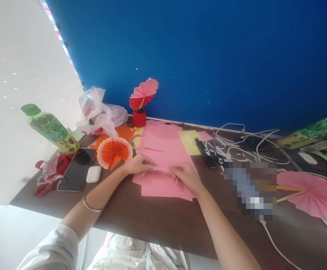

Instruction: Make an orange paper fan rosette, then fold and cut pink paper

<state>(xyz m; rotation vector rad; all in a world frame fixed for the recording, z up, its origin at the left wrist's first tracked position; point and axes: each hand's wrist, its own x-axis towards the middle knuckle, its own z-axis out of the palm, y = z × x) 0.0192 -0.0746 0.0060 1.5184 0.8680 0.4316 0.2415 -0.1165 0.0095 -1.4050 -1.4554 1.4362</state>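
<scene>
Pink paper sheets (166, 140) lie overlapping at the middle of the dark table. Over their near part, my left hand (142, 165) and my right hand (185, 176) face each other, fingers pinched on a narrow pink paper strip (163, 170) stretched between them. An orange pleated fan with a yellow and pink rim (115, 152) lies beside my left wrist. Behind the sheets, a pink and red pleated fan (144, 93) stands upright in a small red pot (139, 117). To the right of the sheets lies yellow paper (190, 141) with a black cutter-like tool (205, 153) partly over it.
On the left are a green bottle (50, 129), a phone (77, 168), a white case (93, 174) and a plastic bag (101, 114). White cables (260, 144), a pixelated object (250, 189) and a large pink fan (317, 195) occupy the right side of the table (140, 221).
</scene>
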